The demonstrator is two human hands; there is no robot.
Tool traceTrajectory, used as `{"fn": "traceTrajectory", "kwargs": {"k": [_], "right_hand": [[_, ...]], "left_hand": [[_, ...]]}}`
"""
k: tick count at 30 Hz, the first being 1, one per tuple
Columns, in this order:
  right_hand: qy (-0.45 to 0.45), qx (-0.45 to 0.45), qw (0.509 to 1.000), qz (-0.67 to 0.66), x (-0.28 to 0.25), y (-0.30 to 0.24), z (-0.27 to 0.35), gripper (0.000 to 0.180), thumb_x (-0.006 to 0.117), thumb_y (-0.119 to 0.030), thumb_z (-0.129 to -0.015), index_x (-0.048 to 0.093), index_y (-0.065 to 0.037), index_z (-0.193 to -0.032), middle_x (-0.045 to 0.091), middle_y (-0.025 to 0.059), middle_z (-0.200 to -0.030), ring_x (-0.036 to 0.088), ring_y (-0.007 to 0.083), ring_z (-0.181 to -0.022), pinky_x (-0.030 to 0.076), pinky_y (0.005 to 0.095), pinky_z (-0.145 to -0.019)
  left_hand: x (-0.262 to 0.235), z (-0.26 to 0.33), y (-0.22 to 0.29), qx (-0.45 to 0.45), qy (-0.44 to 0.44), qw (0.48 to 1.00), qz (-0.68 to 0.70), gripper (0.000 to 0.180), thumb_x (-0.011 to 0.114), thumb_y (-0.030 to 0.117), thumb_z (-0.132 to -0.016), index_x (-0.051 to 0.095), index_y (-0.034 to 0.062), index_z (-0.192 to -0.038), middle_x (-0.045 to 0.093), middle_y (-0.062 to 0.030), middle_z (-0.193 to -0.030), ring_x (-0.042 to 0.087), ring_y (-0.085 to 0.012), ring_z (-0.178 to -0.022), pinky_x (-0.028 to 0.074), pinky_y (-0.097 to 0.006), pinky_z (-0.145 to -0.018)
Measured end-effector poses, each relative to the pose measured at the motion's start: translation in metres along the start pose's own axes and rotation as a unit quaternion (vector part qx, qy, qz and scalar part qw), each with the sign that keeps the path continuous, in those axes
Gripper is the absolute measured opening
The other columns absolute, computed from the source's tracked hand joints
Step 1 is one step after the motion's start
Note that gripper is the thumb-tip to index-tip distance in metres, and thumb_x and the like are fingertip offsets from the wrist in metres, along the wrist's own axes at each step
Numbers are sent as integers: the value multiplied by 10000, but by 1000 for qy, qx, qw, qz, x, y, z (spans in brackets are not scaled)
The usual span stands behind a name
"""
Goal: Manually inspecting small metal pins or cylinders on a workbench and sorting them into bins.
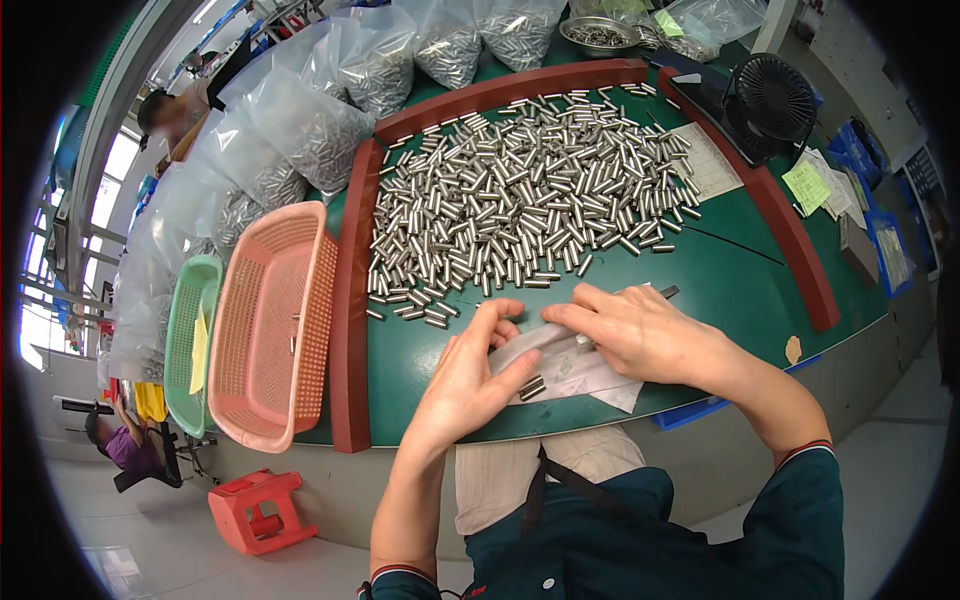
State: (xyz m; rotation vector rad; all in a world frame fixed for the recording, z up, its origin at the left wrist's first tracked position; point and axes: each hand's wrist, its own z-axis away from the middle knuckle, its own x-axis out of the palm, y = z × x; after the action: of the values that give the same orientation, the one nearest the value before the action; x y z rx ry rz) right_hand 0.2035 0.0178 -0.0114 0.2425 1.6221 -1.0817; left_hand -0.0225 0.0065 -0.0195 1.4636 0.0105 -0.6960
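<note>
A white cloth [572,372] lies on the green table close to my body, partly hidden by both hands. On its left part rest a few short steel pins [532,388], side by side. My left hand [470,375] is at the cloth's left edge, thumb stretched along it and apart from the bent forefinger. My right hand [640,335] bends over the cloth's far side, fingertips pinching its upper edge. Just beyond both hands spreads a large heap of loose steel pins [520,190]. A small dark piece [670,292] shows past my right knuckles.
Dark red rails [352,300] border the heap. To the left stand a pink basket [228,350] and a green basket [180,370]. Clear bags of pins [375,65] line the back left. A black fan [770,105] stands back right; a red stool [255,510] is on the floor.
</note>
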Motion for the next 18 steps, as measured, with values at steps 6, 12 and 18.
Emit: {"fn": "traceTrajectory", "kwargs": {"k": [6, 12, 18], "right_hand": [[78, 11, 997, -4, 1, -2, 3, 348, 531, 24, -766, 529, -75, -1100, 522, 112, -998, 599, 362, -688, 472, 477, -597], [81, -84, 990, 72, 9, 11, 9, 102, 566, -1, -726, 579, -32, -822, 527, 99, -999, 614, 308, -658, 492, 445, -574], [161, -68, 983, 63, 7, 3, 4, 288, 620, 30, -646, 629, -44, -923, 588, 72, -1003, 622, 257, -629, 490, 363, -512]], "left_hand": [[-3, 14, -3, 60, 165, 966, -191, 369, 642, 0, -747, 540, 17, -1101, 589, -151, -912, 585, -349, -873, 460, -396, -759], [10, 24, -10, 38, 250, 930, -267, 315, 575, -89, -733, 545, 1, -1034, 537, -159, -931, 562, -362, -827, 447, -420, -712], [12, 39, -3, 144, 264, 903, -307, 163, 647, -46, -691, 614, 26, -834, 566, -88, -846, 530, -253, -750, 412, -350, -711]]}}
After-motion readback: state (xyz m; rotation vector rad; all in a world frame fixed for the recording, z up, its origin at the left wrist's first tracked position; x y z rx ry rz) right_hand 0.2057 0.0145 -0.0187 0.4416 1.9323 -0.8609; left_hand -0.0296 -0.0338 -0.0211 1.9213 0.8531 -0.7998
